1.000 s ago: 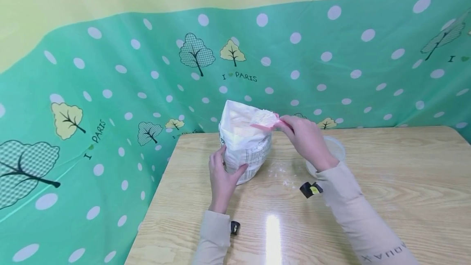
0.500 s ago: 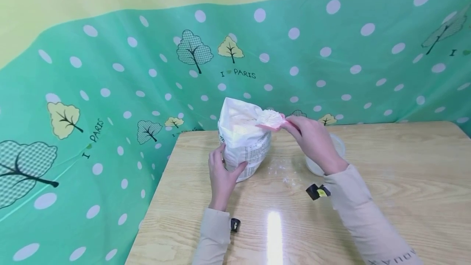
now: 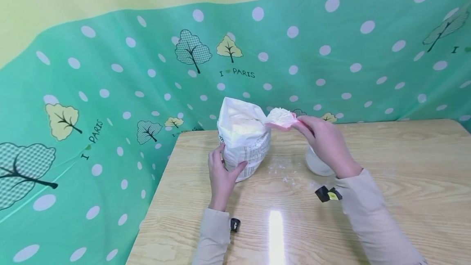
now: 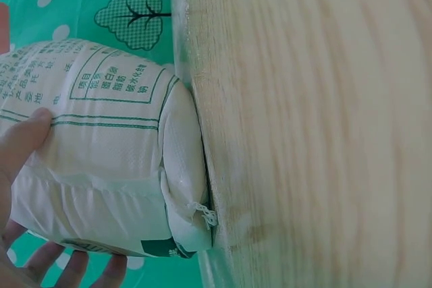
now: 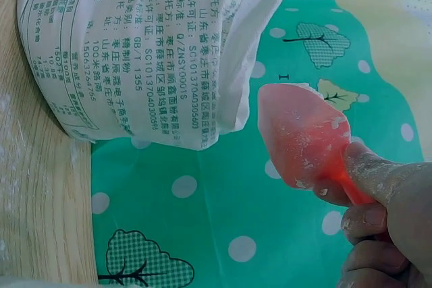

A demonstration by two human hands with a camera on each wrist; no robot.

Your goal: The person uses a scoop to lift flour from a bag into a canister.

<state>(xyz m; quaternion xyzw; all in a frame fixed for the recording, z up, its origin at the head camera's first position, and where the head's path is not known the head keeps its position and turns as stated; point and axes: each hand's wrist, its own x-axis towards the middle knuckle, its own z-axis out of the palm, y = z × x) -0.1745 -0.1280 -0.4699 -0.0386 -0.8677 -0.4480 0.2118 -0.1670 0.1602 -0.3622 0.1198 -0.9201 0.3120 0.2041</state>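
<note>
An open white flour bag [image 3: 250, 150] with printed text stands on the table, its mouth tilted slightly toward me. My left hand [image 3: 223, 175] holds its lower side, with the thumb [image 4: 23, 141] across the front and the fingers round the other side. In my right hand [image 3: 327, 144] is a pink scoop [image 3: 282, 126], gripped by its handle and heaped with white flour [image 3: 280, 115]. The scoop is just right of the bag's mouth, above the table. The right wrist view shows the scoop's flour-dusted underside [image 5: 300, 136].
A clear round container [image 3: 316, 163] stands behind and below my right forearm, partly hidden by the hand. Spilled flour [image 3: 285, 180] dots the wooden table [image 3: 412, 175] between bag and container. A green patterned cloth [image 3: 147, 52] hangs along the back and left.
My right hand has carried the loaded scoop rightward, from over the bag's mouth to beside its rim. The left hand and bag stay in place.
</note>
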